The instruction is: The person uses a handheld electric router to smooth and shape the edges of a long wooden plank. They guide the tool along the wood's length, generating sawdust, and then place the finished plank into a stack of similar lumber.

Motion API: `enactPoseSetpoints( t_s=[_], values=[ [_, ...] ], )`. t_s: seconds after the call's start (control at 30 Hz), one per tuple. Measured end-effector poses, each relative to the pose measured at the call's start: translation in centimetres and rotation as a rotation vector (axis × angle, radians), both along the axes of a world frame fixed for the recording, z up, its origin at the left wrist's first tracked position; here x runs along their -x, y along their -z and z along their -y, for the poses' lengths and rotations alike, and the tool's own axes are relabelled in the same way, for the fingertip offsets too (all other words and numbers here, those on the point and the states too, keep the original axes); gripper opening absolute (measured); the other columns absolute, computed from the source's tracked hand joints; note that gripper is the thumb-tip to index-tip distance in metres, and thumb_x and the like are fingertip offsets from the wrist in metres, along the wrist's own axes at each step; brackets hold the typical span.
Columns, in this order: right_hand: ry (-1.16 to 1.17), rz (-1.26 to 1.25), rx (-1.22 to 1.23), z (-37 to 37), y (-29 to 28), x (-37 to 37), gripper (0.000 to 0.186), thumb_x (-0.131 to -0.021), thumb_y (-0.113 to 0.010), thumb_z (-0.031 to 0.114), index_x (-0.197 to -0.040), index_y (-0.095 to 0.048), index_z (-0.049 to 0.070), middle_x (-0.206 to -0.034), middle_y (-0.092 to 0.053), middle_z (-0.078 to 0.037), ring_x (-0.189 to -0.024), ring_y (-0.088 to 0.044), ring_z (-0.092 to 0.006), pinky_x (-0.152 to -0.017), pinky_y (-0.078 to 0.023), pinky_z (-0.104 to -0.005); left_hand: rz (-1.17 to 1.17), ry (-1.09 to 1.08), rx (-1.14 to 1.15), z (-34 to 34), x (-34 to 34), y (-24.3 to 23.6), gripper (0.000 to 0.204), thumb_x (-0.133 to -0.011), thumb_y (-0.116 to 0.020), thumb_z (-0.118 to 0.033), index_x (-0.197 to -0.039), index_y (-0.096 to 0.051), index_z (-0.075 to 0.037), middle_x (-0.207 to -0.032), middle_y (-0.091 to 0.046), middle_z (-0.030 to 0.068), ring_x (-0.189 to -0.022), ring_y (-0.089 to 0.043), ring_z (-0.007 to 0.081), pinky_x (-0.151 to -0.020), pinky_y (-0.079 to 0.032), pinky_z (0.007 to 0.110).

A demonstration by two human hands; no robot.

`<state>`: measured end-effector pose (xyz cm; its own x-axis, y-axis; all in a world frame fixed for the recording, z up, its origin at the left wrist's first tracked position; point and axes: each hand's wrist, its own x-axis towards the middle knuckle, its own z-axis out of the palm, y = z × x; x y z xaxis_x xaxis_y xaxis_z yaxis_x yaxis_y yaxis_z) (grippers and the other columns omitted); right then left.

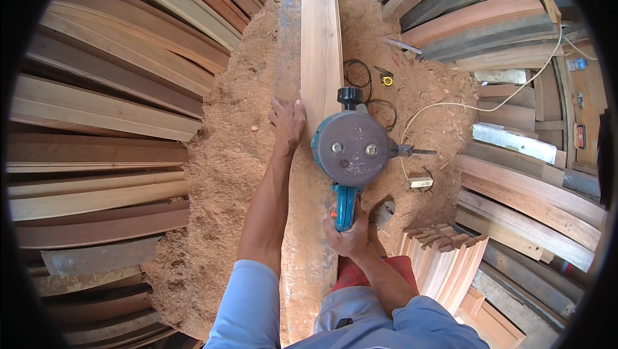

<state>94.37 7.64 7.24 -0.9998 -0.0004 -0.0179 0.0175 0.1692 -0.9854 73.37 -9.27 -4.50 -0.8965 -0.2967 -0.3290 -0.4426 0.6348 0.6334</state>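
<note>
My left hand (288, 123) lies on the worn beam (288, 27) against the left edge of a pale wooden plank (320, 33), fingers slightly apart. My right hand (347, 239) grips the teal rear handle of an electric planer (351, 149), near an orange button. The planer has a round grey cover with two bolts, a black front knob and a bar sticking out to its right. Its body sits over the plank, to the right of my left hand, and hides part of it.
Stacks of boards (103, 149) line both sides. Sawdust (219, 175) covers the ground. A yellow tape measure (387, 80), black cable (357, 72), white cord (450, 105) and small pale block (420, 182) lie on the right. Short upright offcuts (438, 259) stand near my right leg.
</note>
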Motion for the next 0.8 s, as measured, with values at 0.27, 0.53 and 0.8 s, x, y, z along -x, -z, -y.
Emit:
enactPoseSetpoints(
  t_s=[0.27,0.53,0.8],
  values=[
    [0.047,0.076,-0.042,0.3,-0.8,2.7,0.028,-0.083,-0.074,0.007,-0.105,-0.059,0.0,-0.077,-0.063,-0.006,-0.065,-0.065,-0.0176,-0.064,-0.053,-0.0325,-0.183,0.181,-0.01,1.5,-2.4,0.4,0.048,-0.106,-0.037,-0.038,-0.143,-0.06,-0.019,-0.165,-0.009,0.0329,-0.146,-0.018,0.0539,-0.121,-0.017,0.059],
    [0.099,0.12,-0.096,0.7,-0.8,15.6,0.023,-0.085,-0.07,0.016,-0.101,-0.062,0.002,-0.08,-0.064,-0.01,-0.072,-0.065,-0.0215,-0.069,-0.054,-0.0395,-0.357,0.274,0.149,2.0,-5.6,0.5,0.048,-0.106,-0.033,-0.038,-0.141,-0.062,-0.021,-0.161,-0.019,0.0353,-0.143,-0.026,0.0537,-0.12,-0.024,0.055],
    [0.156,-0.262,-0.155,-0.3,2.3,31.6,0.035,-0.078,-0.075,0.015,-0.107,-0.065,-0.003,-0.086,-0.069,-0.009,-0.074,-0.066,-0.0141,-0.071,-0.054,-0.0304,-0.412,0.225,0.156,1.0,-5.5,-0.4,0.047,-0.103,-0.039,-0.038,-0.137,-0.066,-0.02,-0.157,-0.028,0.0349,-0.137,-0.034,0.053,-0.115,-0.032,0.055]
  ],
)
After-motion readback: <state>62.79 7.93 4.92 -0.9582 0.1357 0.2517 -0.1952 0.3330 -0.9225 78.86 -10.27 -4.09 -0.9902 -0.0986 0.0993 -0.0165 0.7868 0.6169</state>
